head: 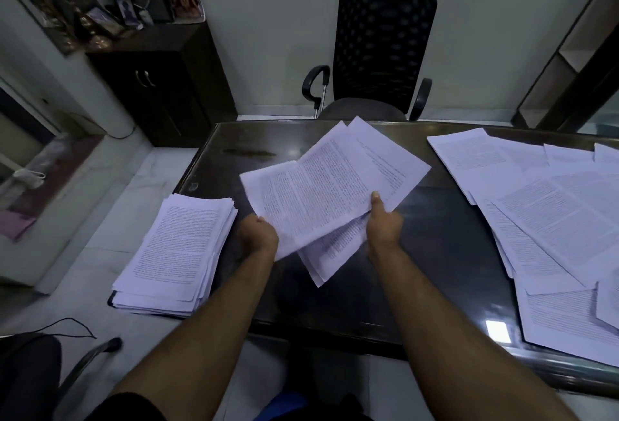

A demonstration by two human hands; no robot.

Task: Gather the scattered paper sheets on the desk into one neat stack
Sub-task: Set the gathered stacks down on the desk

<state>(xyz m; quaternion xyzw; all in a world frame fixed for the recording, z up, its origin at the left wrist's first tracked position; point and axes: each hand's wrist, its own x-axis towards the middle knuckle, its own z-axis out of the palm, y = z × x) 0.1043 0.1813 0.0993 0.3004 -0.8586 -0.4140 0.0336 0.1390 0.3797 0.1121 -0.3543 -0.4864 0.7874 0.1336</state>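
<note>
A fanned bundle of printed paper sheets (330, 186) is held above the middle of the dark glossy tabletop (435, 239), its pages skewed at different angles. The left hand (258, 234) grips the bundle's lower left edge, fingers curled under the paper and hidden from view. The right hand (383, 224) pinches the lower right edge, thumb lying on top of the uppermost sheet and the other fingers beneath. At the tabletop's left end lies a thick stack of sheets (177, 249), its edges roughly squared and one corner overhanging the edge. At the right end, loose scattered sheets (549, 219) overlap one another at varied angles, well apart from the stack. Beyond the far edge stands a black mesh-backed office chair (378, 55); a dark wooden cabinet (160, 85) stands to its left against the wall.
</note>
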